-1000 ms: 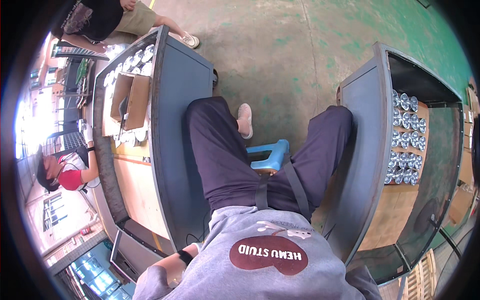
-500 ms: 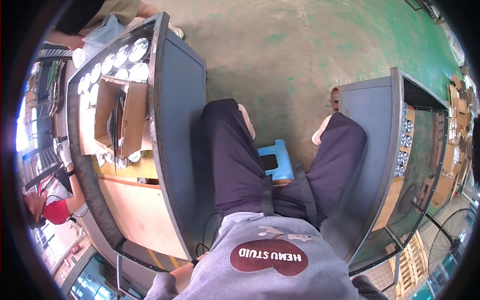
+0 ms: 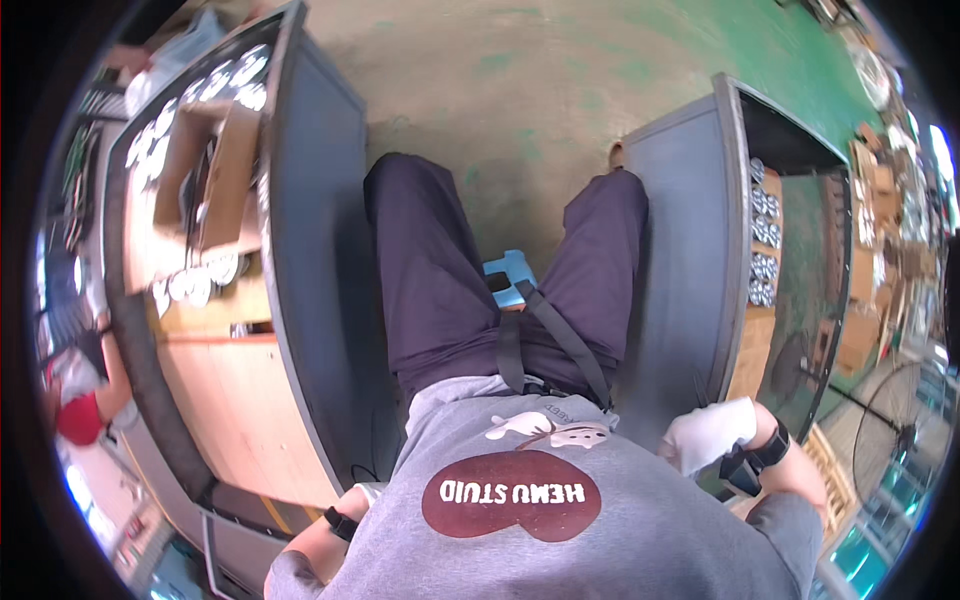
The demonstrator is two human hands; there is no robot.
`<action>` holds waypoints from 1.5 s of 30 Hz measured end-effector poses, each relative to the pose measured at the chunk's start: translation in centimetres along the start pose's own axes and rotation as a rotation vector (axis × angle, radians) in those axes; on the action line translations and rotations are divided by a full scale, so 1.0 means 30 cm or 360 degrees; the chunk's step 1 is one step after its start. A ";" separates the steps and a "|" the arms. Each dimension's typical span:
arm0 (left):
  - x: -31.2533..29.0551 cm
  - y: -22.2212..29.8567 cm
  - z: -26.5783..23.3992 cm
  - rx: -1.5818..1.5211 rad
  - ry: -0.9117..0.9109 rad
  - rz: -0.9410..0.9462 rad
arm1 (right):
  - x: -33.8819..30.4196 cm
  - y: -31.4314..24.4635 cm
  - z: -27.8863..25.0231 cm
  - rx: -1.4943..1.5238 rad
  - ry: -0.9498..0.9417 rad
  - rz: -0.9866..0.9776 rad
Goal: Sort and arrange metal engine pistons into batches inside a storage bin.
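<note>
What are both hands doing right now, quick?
Left hand: mostly hidden by the grey shirt; cannot tell.
Right hand: gloved, fingers partly hidden; cannot tell whether open or closed.

Floor worn grey-brown, with green paint (image 3: 690,40) showing toward upper right. Pale-blue plastic stool (image 3: 516,268) low between the seated person's knees, partly hidden by the trousers. Left side: open brown cardboard box (image 3: 232,165), tilted in view, dark flat pieces inside, contents too shaded to identify. Translucent plastic bag (image 3: 185,45) beyond it, near the upper left rim. Co-worker's red sleeve (image 3: 80,418) at far left, arm pointing up the frame, blurred. Right side: loose stack of cardboard cartons (image 3: 860,335), slatted wooden pallet (image 3: 838,470) below, round-caged fan (image 3: 905,437) just beside it. Teal panes (image 3: 860,560) at lower right.
</note>
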State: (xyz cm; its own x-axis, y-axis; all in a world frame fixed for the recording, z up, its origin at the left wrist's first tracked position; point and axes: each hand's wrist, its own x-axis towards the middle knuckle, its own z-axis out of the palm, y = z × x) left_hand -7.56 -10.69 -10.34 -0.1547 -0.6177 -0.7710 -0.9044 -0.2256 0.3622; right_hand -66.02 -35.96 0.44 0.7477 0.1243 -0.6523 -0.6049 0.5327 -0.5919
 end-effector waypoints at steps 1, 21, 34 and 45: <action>-0.034 -0.023 0.011 -0.0001 0.0013 -0.0030 | 0.000 -0.042 0.008 0.0109 0.0079 -0.0159; -0.001 0.392 0.009 0.0033 0.0062 -0.0276 | -0.082 0.016 -0.153 0.0399 0.0202 -0.0363; 0.053 0.387 -0.126 0.0078 -0.0059 -0.0282 | -0.053 -0.422 -0.313 -0.0562 -0.0403 -0.0529; 0.026 0.317 -0.107 0.0070 -0.0161 -0.0200 | -0.038 -0.450 -0.288 0.0537 0.0092 -0.0142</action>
State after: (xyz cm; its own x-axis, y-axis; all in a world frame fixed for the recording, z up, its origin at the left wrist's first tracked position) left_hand -14.99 -15.74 -5.80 -0.0767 -0.5072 -0.8584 -0.9353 -0.2617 0.2382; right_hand -61.09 -50.53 5.08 0.7709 0.0224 -0.6365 -0.4063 0.7869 -0.4644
